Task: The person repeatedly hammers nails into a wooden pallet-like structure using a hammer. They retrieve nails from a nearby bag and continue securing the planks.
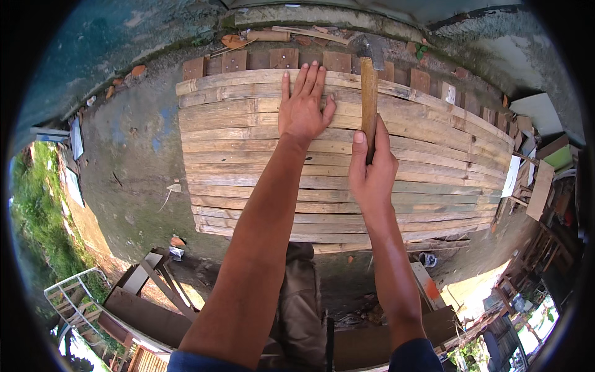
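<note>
A panel of split bamboo slats [242,133] lies in front of me, its slats running left to right. My left hand [304,108] rests flat on its far part, fingers stretched toward the far edge and thumb out to the right. In my right hand [374,164] is a hammer [368,93], gripped by its wooden handle with the thumb laid along it. The dark metal hammer head [372,51] points away from me, over the panel's far edge. Short wooden pieces [284,58] stick out in a row from under that edge. No nail can be made out.
Worn concrete floor [136,180] surrounds the panel. A low wall [173,31] runs along the far side. Boards and scraps [542,186] are piled at the right. Nearer to me stand a white metal frame [74,297], wooden planks [149,304] and a small can [427,259].
</note>
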`<state>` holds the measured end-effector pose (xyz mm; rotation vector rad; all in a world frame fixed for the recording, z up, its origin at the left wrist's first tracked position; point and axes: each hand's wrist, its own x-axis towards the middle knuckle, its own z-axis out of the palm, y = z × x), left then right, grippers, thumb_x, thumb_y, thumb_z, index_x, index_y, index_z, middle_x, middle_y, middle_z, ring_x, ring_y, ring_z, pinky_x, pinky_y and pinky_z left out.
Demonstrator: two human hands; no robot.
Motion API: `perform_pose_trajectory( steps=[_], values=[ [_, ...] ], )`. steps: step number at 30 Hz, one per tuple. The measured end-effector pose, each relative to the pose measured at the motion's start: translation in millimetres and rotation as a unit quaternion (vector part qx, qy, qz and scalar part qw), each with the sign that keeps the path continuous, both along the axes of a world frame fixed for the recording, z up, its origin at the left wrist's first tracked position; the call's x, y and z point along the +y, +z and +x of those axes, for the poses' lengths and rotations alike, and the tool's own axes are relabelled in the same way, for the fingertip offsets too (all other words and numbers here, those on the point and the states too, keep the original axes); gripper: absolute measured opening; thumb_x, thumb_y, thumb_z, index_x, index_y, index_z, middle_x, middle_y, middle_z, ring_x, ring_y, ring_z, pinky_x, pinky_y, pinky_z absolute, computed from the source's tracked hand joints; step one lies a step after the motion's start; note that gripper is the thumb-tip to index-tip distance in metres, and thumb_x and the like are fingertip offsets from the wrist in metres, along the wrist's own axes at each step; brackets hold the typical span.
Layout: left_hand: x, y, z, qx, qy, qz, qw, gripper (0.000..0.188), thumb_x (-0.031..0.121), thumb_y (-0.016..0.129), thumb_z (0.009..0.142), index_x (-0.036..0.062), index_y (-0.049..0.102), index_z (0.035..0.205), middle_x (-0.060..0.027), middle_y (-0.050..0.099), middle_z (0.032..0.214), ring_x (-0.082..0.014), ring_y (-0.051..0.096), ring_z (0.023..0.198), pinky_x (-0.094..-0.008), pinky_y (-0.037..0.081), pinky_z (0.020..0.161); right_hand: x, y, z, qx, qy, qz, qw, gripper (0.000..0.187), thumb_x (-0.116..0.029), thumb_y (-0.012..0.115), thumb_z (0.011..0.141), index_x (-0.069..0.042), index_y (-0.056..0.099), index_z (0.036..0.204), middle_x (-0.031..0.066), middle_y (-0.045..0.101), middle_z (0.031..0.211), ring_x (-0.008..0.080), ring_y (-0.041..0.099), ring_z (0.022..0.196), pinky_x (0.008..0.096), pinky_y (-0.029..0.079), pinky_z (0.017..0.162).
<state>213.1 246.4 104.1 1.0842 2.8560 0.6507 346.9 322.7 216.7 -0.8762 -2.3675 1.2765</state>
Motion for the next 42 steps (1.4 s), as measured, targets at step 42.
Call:
perform_pose_trajectory(
  steps=[42],
  values=[
    [-2.8, -1.6, 2.6, -0.049, 0.009, 0.029, 0.998, 0.081, 0.038, 0.052, 0.097, -0.0037, 0.02, 0.159, -0.0166, 0.034, 0.163, -0.0248, 0.025, 0.155, -0.0489, 0.012, 0.128, -2.0, -34.4, -1.1, -0.01, -0.03, -0.054, 0.998, 0.033, -0.03, 0.044, 0.111, -0.001, 0.058, 0.117, 0.0078, 0.059, 0.069, 0.018, 0.058, 0.058, 0.0347, 0.047, 0.059]
  ],
)
